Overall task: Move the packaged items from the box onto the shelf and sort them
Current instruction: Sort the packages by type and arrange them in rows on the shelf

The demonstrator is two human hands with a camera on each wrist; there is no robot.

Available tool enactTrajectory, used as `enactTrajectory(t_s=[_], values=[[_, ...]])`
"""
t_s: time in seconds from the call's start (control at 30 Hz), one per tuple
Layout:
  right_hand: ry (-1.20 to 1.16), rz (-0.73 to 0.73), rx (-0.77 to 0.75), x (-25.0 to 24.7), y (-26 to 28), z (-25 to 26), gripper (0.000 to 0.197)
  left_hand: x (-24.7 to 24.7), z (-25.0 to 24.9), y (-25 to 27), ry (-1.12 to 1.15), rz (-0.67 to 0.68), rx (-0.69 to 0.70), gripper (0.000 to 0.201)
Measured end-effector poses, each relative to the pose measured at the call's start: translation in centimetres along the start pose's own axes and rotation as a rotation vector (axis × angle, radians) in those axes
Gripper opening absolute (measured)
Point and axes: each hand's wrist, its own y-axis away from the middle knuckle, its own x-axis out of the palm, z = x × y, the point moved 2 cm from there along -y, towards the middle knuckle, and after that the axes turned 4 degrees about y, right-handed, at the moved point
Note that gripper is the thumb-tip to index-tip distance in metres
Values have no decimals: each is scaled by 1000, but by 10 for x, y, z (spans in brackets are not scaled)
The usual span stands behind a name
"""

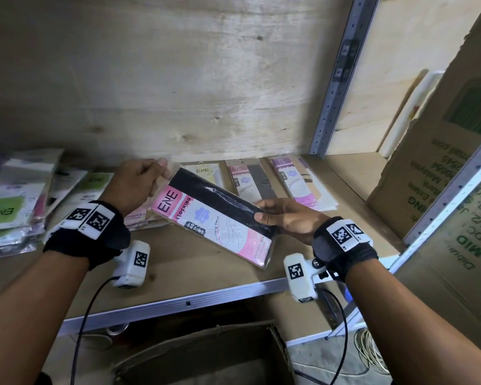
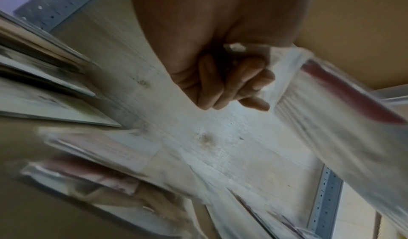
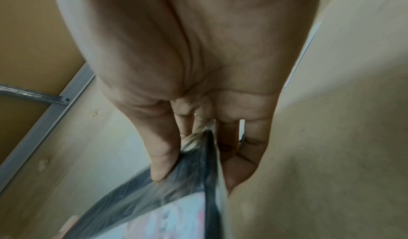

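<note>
A flat ENE stocking packet (image 1: 217, 218), pink and black, hangs tilted just above the wooden shelf (image 1: 192, 270). My right hand (image 1: 264, 215) pinches its right edge, thumb on top and fingers beneath; the right wrist view shows this hand (image 3: 187, 155) closed on the dark edge of the packet (image 3: 154, 204). My left hand (image 1: 156, 170) is at the packet's far left corner with curled fingers. In the blurred left wrist view those fingers (image 2: 227, 82) grip the clear plastic top of the packet (image 2: 331, 120). An open cardboard box (image 1: 206, 354) stands below the shelf.
Yellow (image 1: 206, 173), pink-grey (image 1: 250, 182) and purple (image 1: 297, 179) packets lie in a row at the shelf's back. A pink stack (image 1: 139, 218) lies under my left wrist, and green-labelled packets (image 1: 11, 207) are piled far left. A large carton (image 1: 433, 168) and a metal upright (image 1: 336, 79) bound the right side.
</note>
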Motion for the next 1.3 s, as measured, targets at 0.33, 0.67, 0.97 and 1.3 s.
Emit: enactTrajectory(t_s=[0.33,0.67,0.97,1.3], values=[[24,43,-70,5,-9,-1,10,-9,-7,7,-79,-89,-4,59],[42,42,-104,6,-11,0,15,-16,-29,23,-310,-133,10,62],[59,49,-128,6,-6,3,16,-6,-37,24,42,-80,-84,55],[-8,18,-45,15,-3,4,11,-3,-16,17,341,-89,-184,54]])
